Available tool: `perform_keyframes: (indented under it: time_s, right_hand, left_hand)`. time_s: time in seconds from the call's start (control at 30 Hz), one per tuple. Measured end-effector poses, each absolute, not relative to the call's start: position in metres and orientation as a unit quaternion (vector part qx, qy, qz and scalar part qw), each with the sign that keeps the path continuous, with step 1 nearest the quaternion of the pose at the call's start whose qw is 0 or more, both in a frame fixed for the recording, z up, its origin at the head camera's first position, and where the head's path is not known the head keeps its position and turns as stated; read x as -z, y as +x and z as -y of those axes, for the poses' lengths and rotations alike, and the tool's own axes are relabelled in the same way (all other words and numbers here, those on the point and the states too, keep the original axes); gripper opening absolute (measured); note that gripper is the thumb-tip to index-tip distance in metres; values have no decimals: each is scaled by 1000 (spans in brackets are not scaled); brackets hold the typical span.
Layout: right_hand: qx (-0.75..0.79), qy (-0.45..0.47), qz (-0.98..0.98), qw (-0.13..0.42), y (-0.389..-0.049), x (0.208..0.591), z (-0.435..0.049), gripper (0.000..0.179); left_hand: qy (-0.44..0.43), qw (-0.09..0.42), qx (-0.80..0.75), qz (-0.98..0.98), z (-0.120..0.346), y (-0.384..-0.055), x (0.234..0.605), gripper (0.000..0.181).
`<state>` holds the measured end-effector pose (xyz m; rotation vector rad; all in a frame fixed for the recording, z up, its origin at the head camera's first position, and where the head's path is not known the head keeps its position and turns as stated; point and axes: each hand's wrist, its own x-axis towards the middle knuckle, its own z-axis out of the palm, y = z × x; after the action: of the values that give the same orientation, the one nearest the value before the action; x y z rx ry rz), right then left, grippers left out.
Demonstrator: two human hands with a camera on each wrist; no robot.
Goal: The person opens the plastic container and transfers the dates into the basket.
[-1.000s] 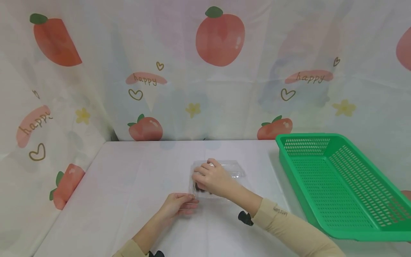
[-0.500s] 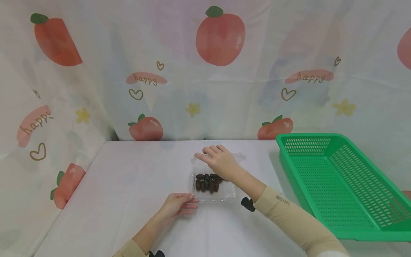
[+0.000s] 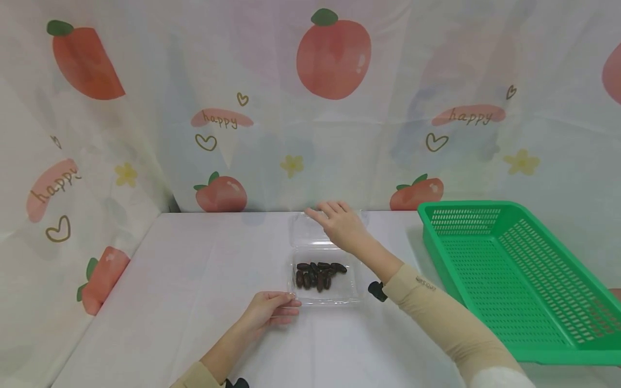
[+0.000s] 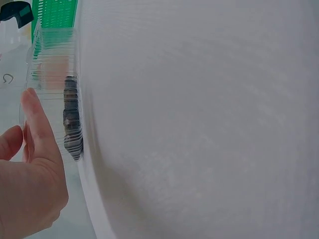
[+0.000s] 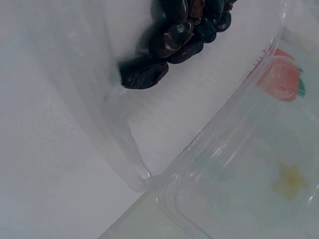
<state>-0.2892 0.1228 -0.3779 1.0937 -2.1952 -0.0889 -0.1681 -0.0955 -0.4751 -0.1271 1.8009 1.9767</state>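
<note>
Several dark brown dates (image 3: 320,281) lie clustered in a clear plastic clamshell box (image 3: 345,291) on the table. Its transparent lid (image 3: 302,227) is folded back towards the patterned backdrop. At the near left corner my left hand (image 3: 267,311) pinches the box edge between thumb and fingers; in the left wrist view the index finger (image 4: 41,124) lies along the ribbed side wall. My right hand (image 3: 342,226) is over the lid, palm down with fingers extended. The right wrist view shows the dates (image 5: 144,74) and the hinge side of the box, without the hand.
A large green plastic basket (image 3: 504,291) stands on the right. White cloth covers the table (image 3: 218,258), and a fruit-printed curtain (image 3: 271,134) hangs along its back and left sides.
My right hand has moved up and back from over the dates, and the lid has swung away towards the backdrop, uncovering them. My left hand has stayed at the corner.
</note>
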Motion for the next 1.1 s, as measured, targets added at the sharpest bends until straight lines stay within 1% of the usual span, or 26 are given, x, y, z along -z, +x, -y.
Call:
perform_keyframes:
  time_s: [0.23,0.37,0.63,0.83,1.1]
  right_hand:
    - [45,386,862,325,-306,381,-129,49]
    - [50,370,876,304,-313,382,-131,49]
    - [43,344,902,256,-327,390,-130,57]
    - [35,327,922,206,-334,395,-128,62]
    - [16,295,949,108,-340,401,-125,66]
  left_hand:
    - [-48,233,-715,-657,95,-168,474,37]
    - [-49,234,-717,-655,95,-168,474,37]
    - [-48,233,-720,-652,96,-168,475,36]
    - [-48,234,-721,-651,96,-169,476,35]
    - [-52,233,-717,-655,96,-169,476,34]
